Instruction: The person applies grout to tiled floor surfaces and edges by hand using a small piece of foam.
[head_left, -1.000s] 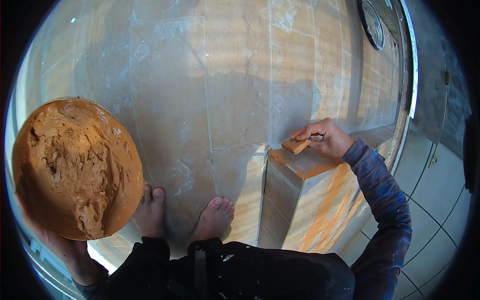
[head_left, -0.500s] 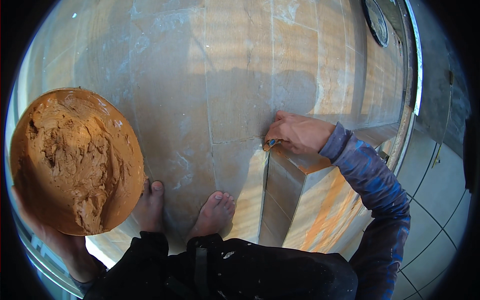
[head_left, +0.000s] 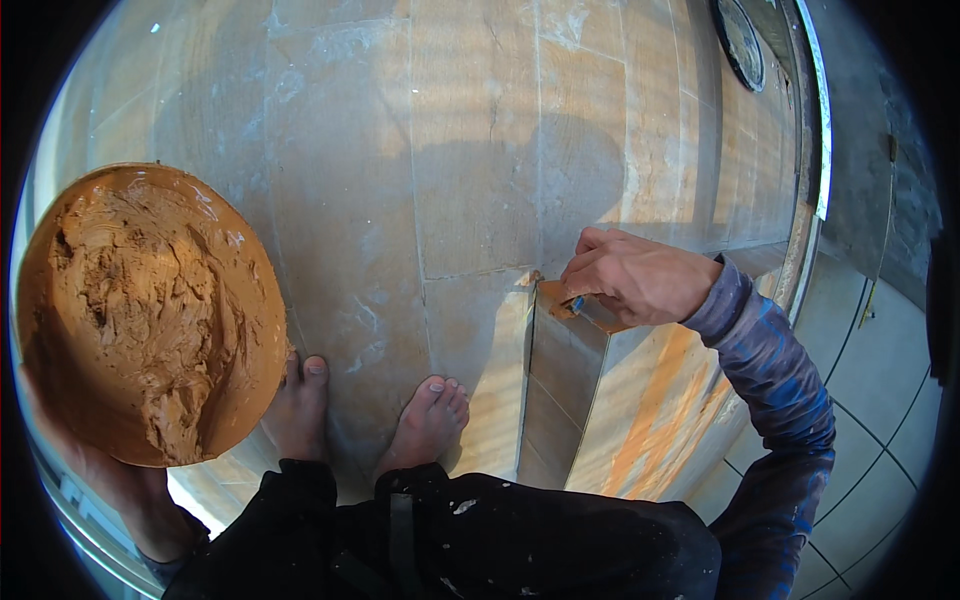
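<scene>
Between right-hand fingers [head_left: 588,272] sits a smeared tool [head_left: 568,307].

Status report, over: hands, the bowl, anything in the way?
Left hand supporting bowl, orange-brown paste inside. Right hand gripping small smeared tool at tiled block's top edge. Bare feet between bowl and block, not blocking right hand.
</scene>
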